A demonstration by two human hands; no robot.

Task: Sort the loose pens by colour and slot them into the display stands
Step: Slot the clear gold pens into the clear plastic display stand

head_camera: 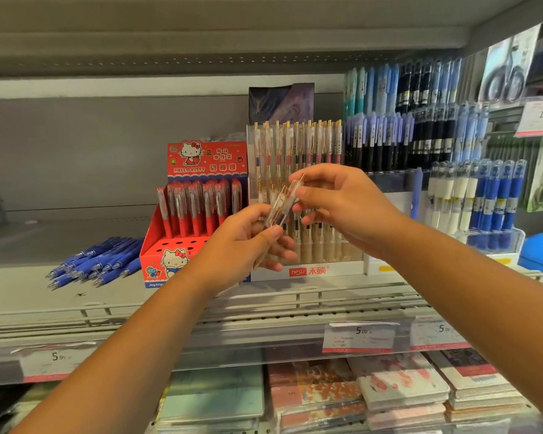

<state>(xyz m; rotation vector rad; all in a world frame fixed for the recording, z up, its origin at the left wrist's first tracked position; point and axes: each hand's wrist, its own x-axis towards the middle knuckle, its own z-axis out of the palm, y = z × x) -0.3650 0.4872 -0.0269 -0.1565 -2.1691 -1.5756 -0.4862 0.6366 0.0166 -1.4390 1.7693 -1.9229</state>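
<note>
Clear gold-clipped pens (281, 205) are gripped low by the left hand (248, 242), fingers curled; the right hand (336, 202) pinches one near its top, just before the white display stand (311, 271).

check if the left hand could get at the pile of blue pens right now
Probably yes: the blue pens lie uncovered on the shelf left of the left hand, nothing between, though it is gripping clear gold-clipped pens.

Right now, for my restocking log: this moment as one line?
left hand grips clear pens | right hand pinches one of them | white stand behind | loose blue pens lying on shelf
</note>
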